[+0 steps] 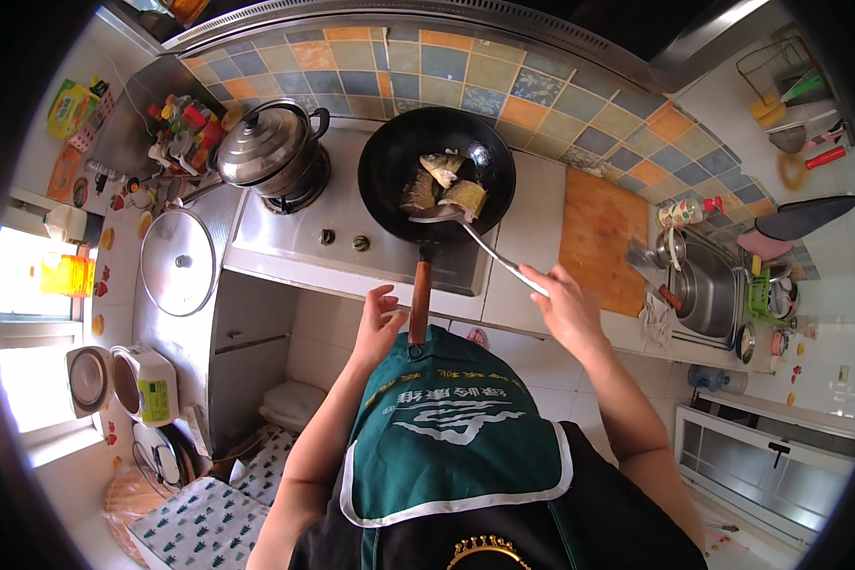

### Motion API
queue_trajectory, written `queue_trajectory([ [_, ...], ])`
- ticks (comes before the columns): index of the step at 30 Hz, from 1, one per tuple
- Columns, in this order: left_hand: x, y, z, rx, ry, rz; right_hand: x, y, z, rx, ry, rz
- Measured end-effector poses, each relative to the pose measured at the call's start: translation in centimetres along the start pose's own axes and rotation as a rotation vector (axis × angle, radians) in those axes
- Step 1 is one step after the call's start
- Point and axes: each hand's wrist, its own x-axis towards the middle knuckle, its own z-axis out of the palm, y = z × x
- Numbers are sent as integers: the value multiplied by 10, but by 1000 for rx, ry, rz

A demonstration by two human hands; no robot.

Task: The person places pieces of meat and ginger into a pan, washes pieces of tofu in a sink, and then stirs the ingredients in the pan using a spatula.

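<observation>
A black wok sits on the right side of the stove, its wooden handle pointing towards me. Several pieces of fish with skin on lie inside. My right hand grips a metal spatula, whose blade touches the wok's near side by the fish. My left hand hovers just left of the wok handle, fingers slightly curled and apart, holding nothing.
A lidded steel pot stands on the left burner. A glass lid lies on the left counter. Rightwards are a wooden cutting board, a cleaver with its handle towards me, and a steel sink. Condiment bottles crowd the back left corner.
</observation>
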Motion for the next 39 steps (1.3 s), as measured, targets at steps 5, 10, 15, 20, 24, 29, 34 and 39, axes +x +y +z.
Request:
queue_trajectory([
  [5, -4, 10, 1, -47, -1, 46, 0, -10, 30, -39, -38, -30],
  [10, -4, 21, -1, -93, -15, 59, 22, -22, 61, -100, 0, 30],
  [15, -3, 20, -9, -75, 11, 80, 21, -31, 53, -31, -12, 38],
  [20, 2, 36, -13, -114, 32, 128, 43, -45, 60, 17, 67, 47],
  [24, 3, 48, -11, -123, -1, 196, 76, -53, 109, 35, 115, 61],
  [29, -2, 68, -2, -99, -79, 223, 82, -67, 130, 79, 135, 115],
  [34, -7, 92, 18, -121, -191, 257, 81, -65, 149, 153, 226, 96],
  [39, -6, 112, 63, -144, -322, 278, 55, -40, 136, 224, 265, -3],
])
